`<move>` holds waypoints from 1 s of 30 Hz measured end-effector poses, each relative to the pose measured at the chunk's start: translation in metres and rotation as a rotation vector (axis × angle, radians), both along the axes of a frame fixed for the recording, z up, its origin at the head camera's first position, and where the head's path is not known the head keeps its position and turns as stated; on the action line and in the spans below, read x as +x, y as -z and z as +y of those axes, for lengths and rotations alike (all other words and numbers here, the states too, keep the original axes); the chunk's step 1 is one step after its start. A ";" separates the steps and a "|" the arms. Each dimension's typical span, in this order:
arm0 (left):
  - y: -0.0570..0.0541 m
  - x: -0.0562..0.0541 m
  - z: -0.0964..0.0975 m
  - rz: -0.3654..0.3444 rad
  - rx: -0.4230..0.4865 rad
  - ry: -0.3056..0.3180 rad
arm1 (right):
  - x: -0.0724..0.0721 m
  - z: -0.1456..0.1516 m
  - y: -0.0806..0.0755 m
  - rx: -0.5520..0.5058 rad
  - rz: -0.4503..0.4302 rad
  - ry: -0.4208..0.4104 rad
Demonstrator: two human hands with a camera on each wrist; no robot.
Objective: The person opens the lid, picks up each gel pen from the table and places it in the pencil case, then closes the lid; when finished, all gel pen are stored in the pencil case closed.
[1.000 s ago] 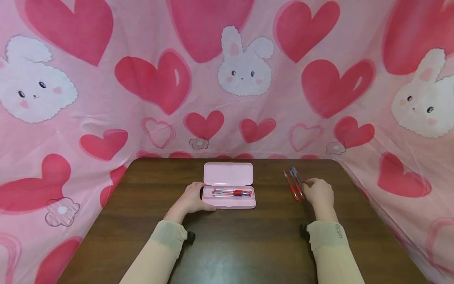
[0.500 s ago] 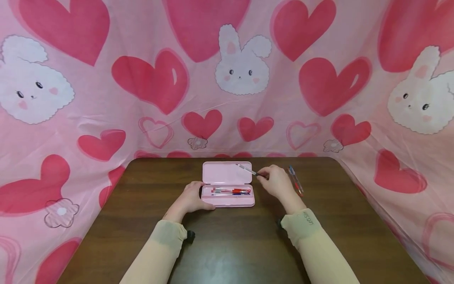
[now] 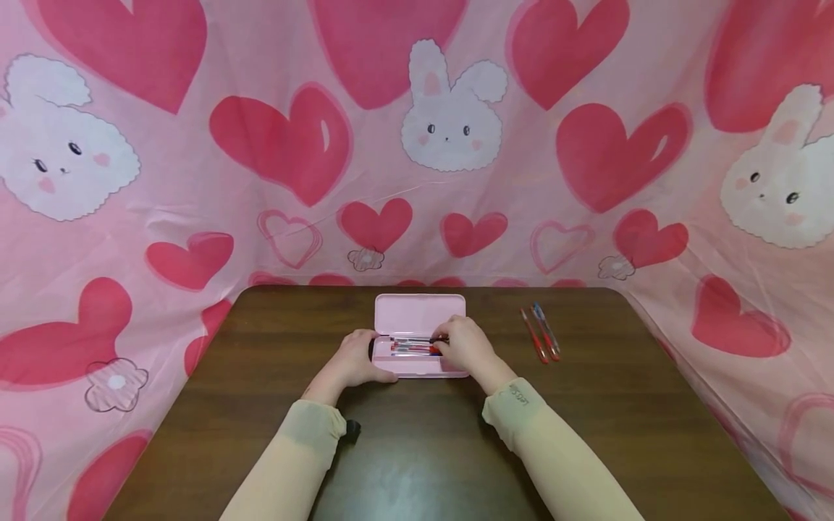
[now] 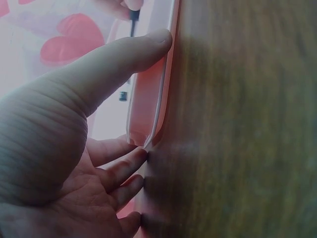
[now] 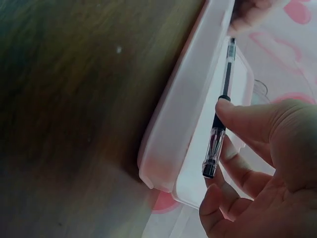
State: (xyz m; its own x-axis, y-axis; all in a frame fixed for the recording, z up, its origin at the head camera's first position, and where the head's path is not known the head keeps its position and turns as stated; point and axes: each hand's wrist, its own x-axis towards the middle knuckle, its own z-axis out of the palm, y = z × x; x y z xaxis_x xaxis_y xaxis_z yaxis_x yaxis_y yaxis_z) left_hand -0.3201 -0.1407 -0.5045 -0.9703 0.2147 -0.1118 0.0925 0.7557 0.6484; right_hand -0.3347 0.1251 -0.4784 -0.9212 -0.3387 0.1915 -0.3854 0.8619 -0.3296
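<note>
An open pink pencil case (image 3: 417,367) lies on the table with its lid (image 3: 417,311) folded back. Several red, blue and clear pens (image 3: 410,348) lie in its rear compartment. My left hand (image 3: 354,362) holds the case's left end, thumb (image 4: 148,47) on the front wall and fingers around the end. Over the right part of the case, my right hand (image 3: 467,347) pinches a clear gel pen (image 5: 216,141) with a black grip between thumb and fingers. In the right wrist view the pen lies lengthwise along the case; whether it touches the other pens cannot be told.
To the right of the case, a red pen (image 3: 533,336) lies beside blue and red pens (image 3: 546,331) on the brown table (image 3: 417,449). A pink cloth with hearts and rabbits (image 3: 456,188) hangs behind the table and along both sides.
My right hand has picked up the black-grip pen from the group on the right and carried it left to the case, lowering it over the compartment. My left hand has stayed on the case.
</note>
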 end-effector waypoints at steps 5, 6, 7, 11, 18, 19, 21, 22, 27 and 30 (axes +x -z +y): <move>-0.001 0.001 0.001 0.014 -0.003 0.012 | -0.001 -0.001 0.000 0.013 -0.043 -0.022; -0.001 0.001 0.001 0.020 -0.005 0.013 | -0.001 -0.001 0.000 0.019 -0.049 -0.025; 0.000 0.000 0.000 0.024 -0.005 0.013 | -0.001 -0.002 -0.001 0.025 -0.056 -0.026; 0.001 -0.002 0.000 0.038 -0.011 0.014 | -0.002 -0.002 -0.001 0.036 -0.088 -0.026; 0.002 0.000 0.000 0.027 -0.007 0.007 | -0.001 0.002 -0.001 -0.024 -0.110 -0.005; 0.001 0.000 0.000 0.024 0.000 0.006 | -0.001 0.005 -0.002 -0.039 -0.100 0.005; 0.002 0.000 0.000 0.022 0.000 0.004 | 0.000 0.012 -0.006 -0.078 -0.086 0.044; 0.002 0.000 0.000 0.021 0.002 0.004 | 0.001 0.016 -0.008 -0.097 -0.077 0.063; 0.001 0.001 0.000 0.007 0.004 -0.005 | -0.001 0.046 -0.014 -0.173 -0.015 0.154; 0.001 0.001 0.000 0.003 0.003 -0.007 | -0.003 0.066 -0.010 -0.198 0.030 0.214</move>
State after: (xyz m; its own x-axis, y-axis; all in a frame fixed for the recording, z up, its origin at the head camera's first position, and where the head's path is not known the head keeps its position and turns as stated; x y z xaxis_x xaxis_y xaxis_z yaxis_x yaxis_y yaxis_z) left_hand -0.3196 -0.1409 -0.5058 -0.9720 0.2083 -0.1085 0.0891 0.7545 0.6502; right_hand -0.3375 0.1911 -0.4683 -0.9607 -0.0906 0.2625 -0.2138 0.8445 -0.4911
